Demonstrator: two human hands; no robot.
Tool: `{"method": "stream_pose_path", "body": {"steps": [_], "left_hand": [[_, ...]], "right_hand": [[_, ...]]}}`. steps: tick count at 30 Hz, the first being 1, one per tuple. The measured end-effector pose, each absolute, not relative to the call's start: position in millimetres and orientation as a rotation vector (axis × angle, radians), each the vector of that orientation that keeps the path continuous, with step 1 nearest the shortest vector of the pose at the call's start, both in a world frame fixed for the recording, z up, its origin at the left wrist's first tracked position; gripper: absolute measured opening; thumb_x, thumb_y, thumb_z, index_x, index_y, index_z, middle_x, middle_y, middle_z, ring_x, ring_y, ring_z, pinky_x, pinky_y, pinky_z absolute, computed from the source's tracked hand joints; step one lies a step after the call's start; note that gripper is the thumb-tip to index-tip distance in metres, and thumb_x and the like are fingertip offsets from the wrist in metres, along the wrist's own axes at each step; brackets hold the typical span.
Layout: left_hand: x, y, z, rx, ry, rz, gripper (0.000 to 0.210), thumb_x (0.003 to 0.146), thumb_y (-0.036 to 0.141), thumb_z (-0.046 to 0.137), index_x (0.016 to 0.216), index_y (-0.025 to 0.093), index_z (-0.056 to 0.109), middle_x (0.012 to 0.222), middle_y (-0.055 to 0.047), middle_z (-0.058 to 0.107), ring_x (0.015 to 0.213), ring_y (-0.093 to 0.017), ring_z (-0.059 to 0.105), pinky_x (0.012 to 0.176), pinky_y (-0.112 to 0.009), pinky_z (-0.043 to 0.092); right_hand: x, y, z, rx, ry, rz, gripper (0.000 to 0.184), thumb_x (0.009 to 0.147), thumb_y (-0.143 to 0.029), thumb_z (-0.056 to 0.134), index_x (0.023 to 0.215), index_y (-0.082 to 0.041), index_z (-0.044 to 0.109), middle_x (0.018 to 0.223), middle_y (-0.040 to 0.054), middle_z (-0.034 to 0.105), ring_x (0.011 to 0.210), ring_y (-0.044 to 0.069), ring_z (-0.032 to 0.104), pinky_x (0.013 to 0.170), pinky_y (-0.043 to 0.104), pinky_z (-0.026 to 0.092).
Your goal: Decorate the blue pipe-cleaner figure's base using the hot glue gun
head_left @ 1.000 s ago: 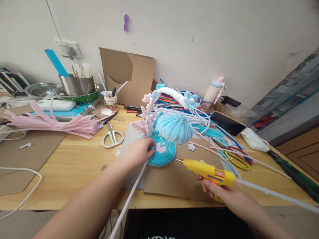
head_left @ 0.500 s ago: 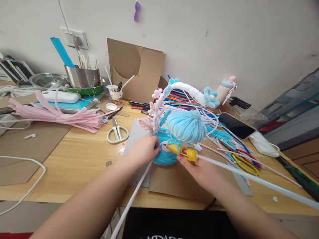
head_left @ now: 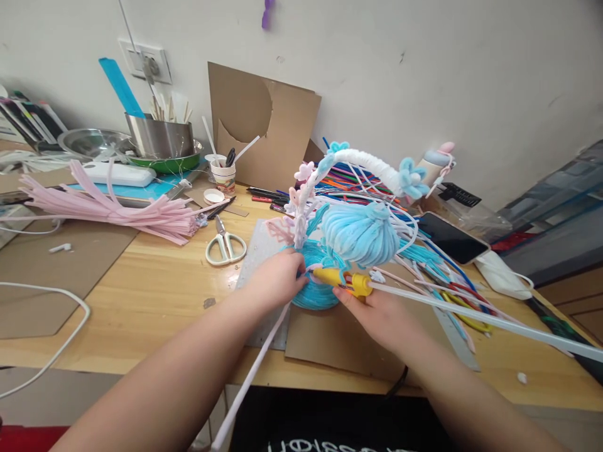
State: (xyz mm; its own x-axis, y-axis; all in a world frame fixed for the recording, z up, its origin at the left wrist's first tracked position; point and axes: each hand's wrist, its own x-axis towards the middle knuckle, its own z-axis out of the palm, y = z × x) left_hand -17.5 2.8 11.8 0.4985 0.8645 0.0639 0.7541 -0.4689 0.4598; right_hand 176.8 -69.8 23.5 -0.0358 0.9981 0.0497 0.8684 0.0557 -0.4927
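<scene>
A yellow hot glue gun (head_left: pixel 348 280) with a long glue stick (head_left: pixel 471 311) trailing to the right is held in my right hand (head_left: pixel 372 311). Its nozzle points left at the round blue base (head_left: pixel 316 295), which is wound from fuzzy pipe cleaners. My left hand (head_left: pixel 282 276) pinches a pale pink pipe cleaner (head_left: pixel 254 376) against that base, close to the nozzle; the fingertips are partly hidden. From the base rises a white wrapped arch (head_left: pixel 362 162) with pink and blue flowers. Under the arch hangs a pleated light-blue fuzzy piece (head_left: pixel 360 233).
White-handled scissors (head_left: pixel 225 243) lie left of the base, near a pink pipe-cleaner bundle (head_left: pixel 127 210). Several coloured pipe cleaners and a phone (head_left: pixel 455 237) lie to the right. Cardboard (head_left: pixel 287 125) leans on the wall; a paper cup (head_left: pixel 223 176) stands before it.
The camera view has shifted slightly, moving the scene a little right and up. Both hands keep their holds, with the glue gun's nozzle still at the base.
</scene>
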Motion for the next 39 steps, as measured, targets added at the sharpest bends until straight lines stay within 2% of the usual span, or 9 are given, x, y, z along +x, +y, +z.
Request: {"method": "stream_pose_path", "body": {"steps": [6,13,18,27,39], "left_hand": [[-20,4,11,2.408,1.280,0.433,0.008,0.072,0.022,0.055,0.079,0.020,0.058,0.086,-0.004,0.061,0.078,-0.019,0.058,0.068,-0.029,0.044],[-20,3,10,2.410,1.275,0.453,0.009,0.072,0.023,0.053,0.079,0.020,0.058,0.087,-0.005,0.061,0.078,-0.019,0.058,0.068,-0.029,0.044],[-20,3,10,2.407,1.281,0.447,0.009,0.072,0.022,0.054,0.079,0.020,0.058,0.087,-0.005,0.061,0.078,-0.019,0.058,0.068,-0.029,0.045],[-20,4,12,2.397,1.291,0.428,0.009,0.071,0.024,0.055,0.079,0.020,0.058,0.087,-0.004,0.061,0.076,-0.019,0.059,0.069,-0.030,0.046],[-20,4,11,2.386,1.291,0.429,0.012,0.072,0.025,0.054,0.081,0.020,0.059,0.089,-0.004,0.061,0.079,-0.019,0.059,0.069,-0.029,0.046]], "right_hand": [[177,-71,21,-1.840,-1.964,0.393,0.033,0.088,-0.047,0.046,0.102,-0.027,0.068,0.101,0.0048,0.070,0.093,0.025,0.065,0.078,0.037,0.051],[176,-71,22,-1.837,-1.976,0.377,0.034,0.087,-0.047,0.046,0.101,-0.026,0.069,0.100,0.0054,0.071,0.093,0.026,0.065,0.078,0.037,0.051],[174,-72,23,-1.918,-1.946,0.442,0.036,0.087,-0.049,0.044,0.101,-0.025,0.068,0.101,0.0060,0.070,0.088,0.025,0.066,0.075,0.037,0.052],[168,-78,31,-2.101,-1.890,0.578,0.043,0.087,-0.052,0.040,0.106,-0.023,0.065,0.104,0.0086,0.069,0.096,0.030,0.065,0.080,0.042,0.050],[180,-89,17,-1.895,-1.786,0.721,0.039,0.084,-0.051,0.045,0.103,-0.024,0.066,0.100,0.0058,0.072,0.095,0.027,0.066,0.082,0.041,0.051]]}}
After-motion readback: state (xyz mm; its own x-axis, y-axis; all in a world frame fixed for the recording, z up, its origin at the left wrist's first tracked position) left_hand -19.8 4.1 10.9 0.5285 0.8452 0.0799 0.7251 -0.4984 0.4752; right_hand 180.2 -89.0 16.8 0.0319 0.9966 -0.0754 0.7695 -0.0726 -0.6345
